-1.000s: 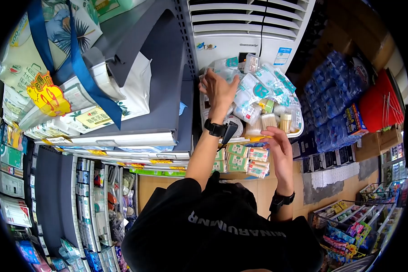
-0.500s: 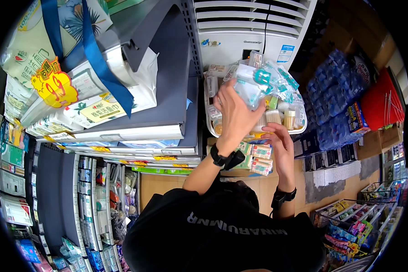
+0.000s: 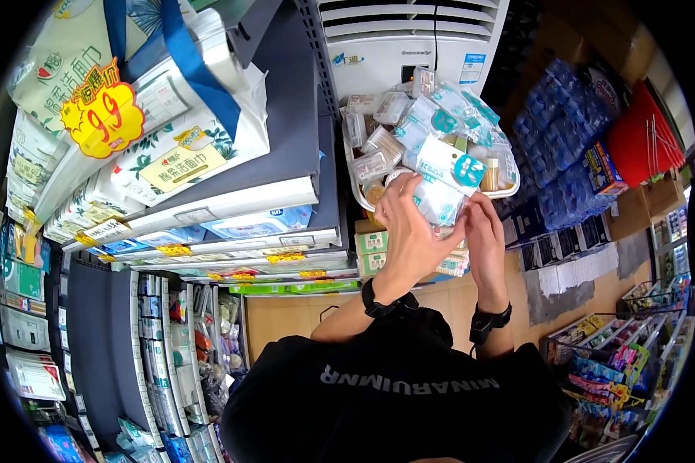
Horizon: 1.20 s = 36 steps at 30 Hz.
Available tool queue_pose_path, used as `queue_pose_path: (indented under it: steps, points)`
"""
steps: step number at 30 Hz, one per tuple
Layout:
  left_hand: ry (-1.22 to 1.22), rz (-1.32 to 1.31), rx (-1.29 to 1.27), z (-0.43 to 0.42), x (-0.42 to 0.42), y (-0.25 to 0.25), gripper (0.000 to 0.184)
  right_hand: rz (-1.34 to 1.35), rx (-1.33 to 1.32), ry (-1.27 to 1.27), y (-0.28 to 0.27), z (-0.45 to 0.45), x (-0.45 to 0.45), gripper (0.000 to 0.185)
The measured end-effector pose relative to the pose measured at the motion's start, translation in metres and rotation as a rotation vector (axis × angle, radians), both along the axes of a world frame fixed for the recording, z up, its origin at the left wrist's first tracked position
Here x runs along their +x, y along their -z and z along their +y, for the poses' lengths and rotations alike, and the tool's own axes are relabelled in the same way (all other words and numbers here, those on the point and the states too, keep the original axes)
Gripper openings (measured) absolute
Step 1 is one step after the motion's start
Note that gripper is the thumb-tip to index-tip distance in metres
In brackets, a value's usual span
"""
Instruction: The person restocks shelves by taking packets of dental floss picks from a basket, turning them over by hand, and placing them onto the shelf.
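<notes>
My left hand (image 3: 411, 235) is closed on the left side of a clear plastic packet (image 3: 439, 202) with a white and teal label; what is inside is hard to make out. From the other side my right hand (image 3: 483, 238) has its fingers against the packet's lower right edge. Both hands hold it over the front rim of a white basket (image 3: 510, 193). Similar teal packets (image 3: 432, 119), clear boxes (image 3: 372, 165) and a jar of thin sticks (image 3: 490, 174) fill the basket. Below, small green-and-white boxes (image 3: 373, 242) are partly covered by my left hand.
A white louvered appliance (image 3: 382, 54) stands behind the basket. On the left are shelves (image 3: 286, 201) with packs of face tissues (image 3: 185, 166) and a yellow price tag (image 3: 104, 112). Blue-wrapped bottles (image 3: 567, 147) and a red item (image 3: 645, 135) are on the right.
My left hand has brought the packet down toward me, from over the basket's middle to its front rim. My right hand, apart from it before, now touches it. The view has shifted slightly.
</notes>
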<state>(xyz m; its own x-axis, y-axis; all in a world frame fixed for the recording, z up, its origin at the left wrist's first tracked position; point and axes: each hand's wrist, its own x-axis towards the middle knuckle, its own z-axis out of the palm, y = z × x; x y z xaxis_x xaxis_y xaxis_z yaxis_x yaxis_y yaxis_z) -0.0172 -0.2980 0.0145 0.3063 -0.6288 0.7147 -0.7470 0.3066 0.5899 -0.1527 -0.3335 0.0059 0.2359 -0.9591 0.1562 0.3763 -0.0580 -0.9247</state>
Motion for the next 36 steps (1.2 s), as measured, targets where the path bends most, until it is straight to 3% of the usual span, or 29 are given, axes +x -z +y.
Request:
queue_pose_path:
  steps: [10, 12, 13, 14, 18, 21, 28, 36]
  points:
    - [0.110, 0.082, 0.112, 0.057, -0.008, 0.011, 0.091, 0.125, 0.002, 0.045, 0.006, 0.049, -0.007, 0.024]
    - [0.241, 0.182, 0.114, 0.074, -0.009, 0.013, 0.086, 0.160, 0.006, 0.082, 0.007, 0.063, -0.014, 0.024]
    - [0.282, 0.238, 0.108, 0.085, -0.008, 0.011, 0.068, 0.130, 0.003, 0.094, 0.008, 0.071, -0.015, 0.025]
    - [0.286, 0.240, 0.115, 0.093, -0.006, 0.012, 0.068, 0.132, 0.011, 0.099, 0.008, 0.080, -0.018, 0.025]
    - [0.424, 0.540, 0.131, 0.128, -0.003, 0.019, 0.030, 0.153, 0.020, 0.115, 0.009, 0.119, -0.029, 0.028]
    - [0.607, 0.920, 0.128, 0.159, -0.004, 0.018, 0.027, 0.172, 0.028, 0.140, 0.011, 0.154, -0.036, 0.029]
    - [0.669, 1.098, 0.234, 0.227, -0.003, 0.028, 0.024, 0.173, 0.011, 0.104, 0.015, 0.232, -0.044, 0.031]
    - [0.646, 1.095, 0.214, 0.281, -0.010, 0.028, 0.023, 0.118, 0.035, 0.055, 0.009, 0.277, -0.052, 0.032]
